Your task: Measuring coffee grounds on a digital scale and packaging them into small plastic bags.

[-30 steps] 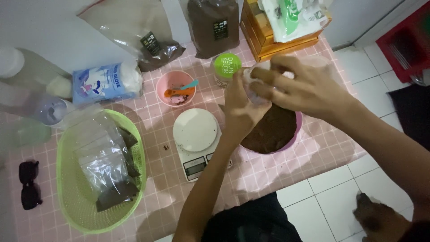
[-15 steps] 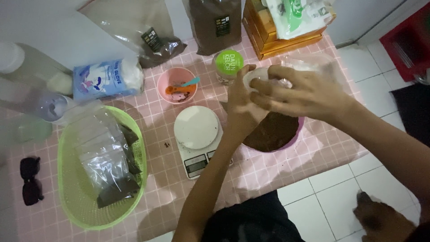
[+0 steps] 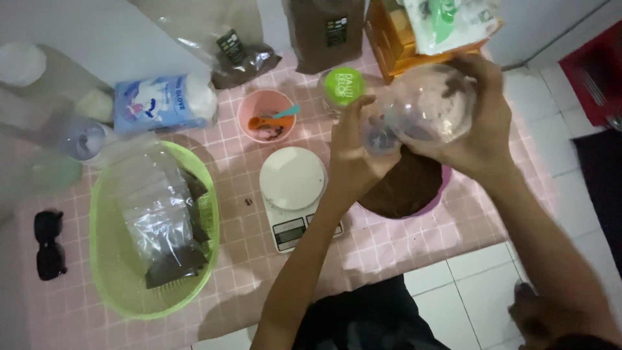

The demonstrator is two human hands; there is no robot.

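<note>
Both hands hold a clear plastic bag (image 3: 427,107) above a pink bowl (image 3: 408,188) of dark brown powder: left hand (image 3: 353,152) fingers pinch its lower corner, right hand (image 3: 483,123) fingers wrap its side. On the pink table (image 3: 402,246), a white scale (image 3: 293,194), a small pink cup (image 3: 265,115) with a spoon, and a green basket (image 3: 120,272) holding filled clear packets
</note>
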